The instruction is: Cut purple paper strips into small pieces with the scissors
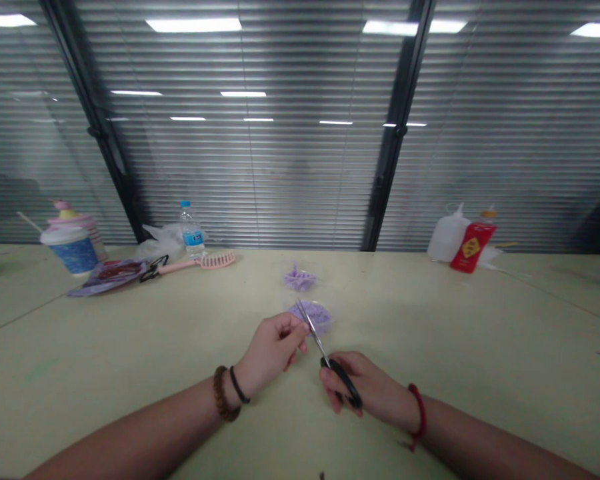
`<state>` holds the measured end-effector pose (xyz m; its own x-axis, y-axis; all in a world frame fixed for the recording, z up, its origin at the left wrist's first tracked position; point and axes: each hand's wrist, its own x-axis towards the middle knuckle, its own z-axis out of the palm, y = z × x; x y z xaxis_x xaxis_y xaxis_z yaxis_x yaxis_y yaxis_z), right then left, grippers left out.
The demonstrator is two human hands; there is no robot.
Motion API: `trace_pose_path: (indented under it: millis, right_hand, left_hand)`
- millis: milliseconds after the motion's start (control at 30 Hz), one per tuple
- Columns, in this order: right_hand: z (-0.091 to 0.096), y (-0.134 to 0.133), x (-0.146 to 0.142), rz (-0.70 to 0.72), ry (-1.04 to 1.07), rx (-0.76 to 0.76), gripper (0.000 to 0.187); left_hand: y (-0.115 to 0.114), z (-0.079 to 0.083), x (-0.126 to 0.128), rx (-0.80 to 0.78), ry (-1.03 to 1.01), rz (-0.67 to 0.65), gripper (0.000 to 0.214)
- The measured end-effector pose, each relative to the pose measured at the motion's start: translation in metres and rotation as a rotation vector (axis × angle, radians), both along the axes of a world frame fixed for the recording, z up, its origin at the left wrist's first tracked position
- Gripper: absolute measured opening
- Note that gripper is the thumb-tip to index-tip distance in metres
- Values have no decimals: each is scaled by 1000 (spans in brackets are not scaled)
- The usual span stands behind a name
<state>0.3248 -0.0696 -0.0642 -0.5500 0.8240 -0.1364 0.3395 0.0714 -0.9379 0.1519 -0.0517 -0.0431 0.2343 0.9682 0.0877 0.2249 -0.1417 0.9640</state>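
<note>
In the head view my right hand (353,383) is wrapped around the black handles of a pair of scissors (316,337). The blades point up and to the left, slightly parted at the tips. My left hand (280,340) is closed in a pinch beside the blades; what lies between its fingertips is too small to make out. Just beyond both hands, a clear bowl (325,327) holds small purple pieces, partly hidden by the blades and left fingers. Behind it stands a second clear bowl (300,283) with purple pieces heaped in it.
At the left stand a blue-and-white cup (73,250), a purple packet (107,277), a pink hairbrush (217,261) and a water bottle (193,233). To the right are a white squeeze bottle (447,237) and a red bottle (473,248). Blinds (300,167) cover the window behind the table (180,347).
</note>
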Motion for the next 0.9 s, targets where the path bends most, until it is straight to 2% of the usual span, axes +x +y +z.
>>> trace_pose_path:
  millis: [133, 333, 467, 567, 700, 733, 800, 900]
  right_hand:
    - [-4, 3, -2, -89, -6, -47, 47]
    - [-8, 11, 3, -160, 226, -153, 54]
    - [-8, 14, 6, -141, 363, -257, 55]
    - [-7, 14, 8, -168, 496, -249, 52]
    - [2, 15, 13, -235, 667, -119, 48]
    - [5, 16, 14, -256, 701, -95, 47]
    - [10, 17, 18, -297, 738, -73, 46]
    - [12, 19, 22, -328, 758, -65, 46]
  left_hand:
    - [2, -2, -1, 13, -12, 20, 31]
    - [11, -4, -6, 67, -26, 100, 31]
    - [19, 4, -12, 244, 48, 127, 27]
    - [31, 21, -16, 489, 270, 78, 24]
    - [57, 47, -16, 832, 797, -135, 19]
    - [65, 52, -14, 855, 899, -203, 18]
    - [80, 57, -9, 788, 1045, -336, 14]
    - [100, 56, 5, 640, 1144, -380, 18]
